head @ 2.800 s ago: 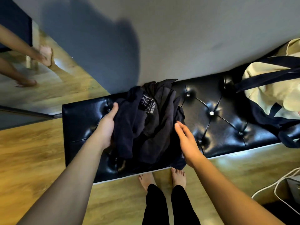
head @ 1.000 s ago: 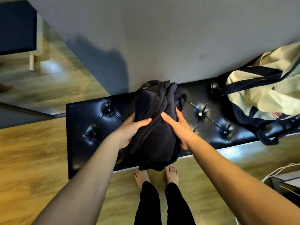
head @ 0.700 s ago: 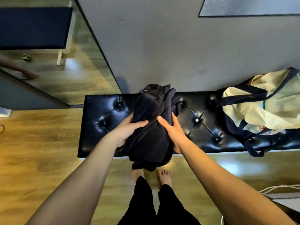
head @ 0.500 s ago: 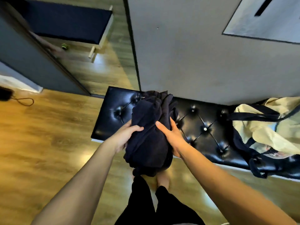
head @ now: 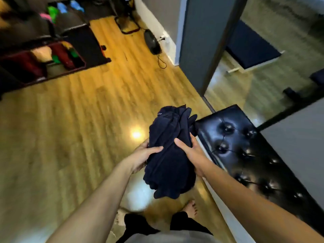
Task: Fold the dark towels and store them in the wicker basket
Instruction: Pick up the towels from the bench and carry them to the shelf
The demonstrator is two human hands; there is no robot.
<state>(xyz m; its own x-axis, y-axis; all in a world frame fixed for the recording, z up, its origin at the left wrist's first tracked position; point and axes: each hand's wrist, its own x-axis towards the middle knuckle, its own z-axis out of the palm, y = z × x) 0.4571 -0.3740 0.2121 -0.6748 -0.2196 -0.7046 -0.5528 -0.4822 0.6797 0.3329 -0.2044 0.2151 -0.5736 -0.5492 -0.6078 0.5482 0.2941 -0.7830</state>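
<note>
Both hands on the towels (head: pixel 171 151) here: left hand (head: pixel 142 156) grips one side of the dark bundle, right hand (head: pixel 192 153) clamps the other, holding it up over the wooden floor (head: pixel 78 120), just beside the black padded surface (head: pixel 245 155).

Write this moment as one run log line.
dark towels: bundled, carried | left hand: holding | right hand: holding | bench: beside | wicker basket: unseen

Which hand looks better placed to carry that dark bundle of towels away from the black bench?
Neither alone: the left hand and right hand grip opposite sides of the dark blue towel bundle, sharing it evenly.
</note>
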